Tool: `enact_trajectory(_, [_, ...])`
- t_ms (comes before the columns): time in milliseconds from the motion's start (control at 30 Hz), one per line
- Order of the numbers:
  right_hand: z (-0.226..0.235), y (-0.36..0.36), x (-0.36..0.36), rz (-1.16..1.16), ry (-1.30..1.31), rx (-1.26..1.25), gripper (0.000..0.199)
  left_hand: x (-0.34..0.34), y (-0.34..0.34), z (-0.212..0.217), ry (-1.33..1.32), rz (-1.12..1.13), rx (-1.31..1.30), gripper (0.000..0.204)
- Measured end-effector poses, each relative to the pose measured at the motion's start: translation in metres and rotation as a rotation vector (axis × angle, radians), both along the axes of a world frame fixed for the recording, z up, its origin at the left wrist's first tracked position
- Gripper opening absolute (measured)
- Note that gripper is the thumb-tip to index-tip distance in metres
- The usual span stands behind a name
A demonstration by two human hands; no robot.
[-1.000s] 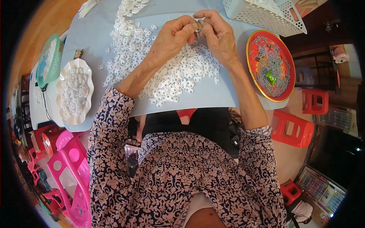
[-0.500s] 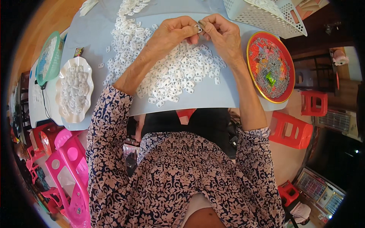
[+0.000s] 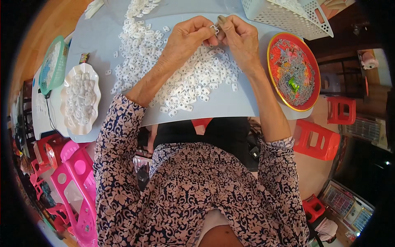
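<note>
My left hand (image 3: 192, 33) pinches a small white plastic piece (image 3: 214, 29) with holes in it, between thumb and fingertips. Right beside it my right hand (image 3: 239, 36) is closed, thumb against the fingers, at the edge of that piece; whatever lies in its pinch is too small to tell. Both hands hover over a broad heap of similar white pieces (image 3: 185, 90) on the pale blue-grey table (image 3: 230, 103). To the right of my right forearm, a round red tray (image 3: 314, 86) with a gold rim holds many small grey screw-like pins (image 3: 302, 92) and a green scrap.
At the left, a white scalloped dish (image 3: 97, 96) carries more white pieces, with a green basket (image 3: 63, 66) behind it. A pale perforated basket (image 3: 284, 20) stands at the far right. Pink chairs (image 3: 78, 177) and red stools (image 3: 317, 140) are around the table.
My right thumb has lifted and turned slightly at the white piece, and the piece has tilted a little between my fingers. Both hands stay in nearly the same place.
</note>
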State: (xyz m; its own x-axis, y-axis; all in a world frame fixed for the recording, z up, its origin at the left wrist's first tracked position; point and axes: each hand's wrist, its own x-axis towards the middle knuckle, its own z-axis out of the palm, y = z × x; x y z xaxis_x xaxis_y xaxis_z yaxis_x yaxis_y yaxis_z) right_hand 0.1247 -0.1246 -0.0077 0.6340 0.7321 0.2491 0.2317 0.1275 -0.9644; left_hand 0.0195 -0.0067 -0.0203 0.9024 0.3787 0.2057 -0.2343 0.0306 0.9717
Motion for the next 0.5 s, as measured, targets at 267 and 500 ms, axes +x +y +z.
enact_trajectory(267, [-0.0028,-0.0009,0.0077,0.083,-0.081,-0.016,0.016,-0.0022,0.0051,-0.0010,0.020,-0.023,-0.011,0.015])
enact_trajectory(500, [0.0018,0.0004,-0.0014,0.041,-0.043,0.012,0.016,-0.0033,0.0019,0.0012,0.023,-0.003,0.084,0.016])
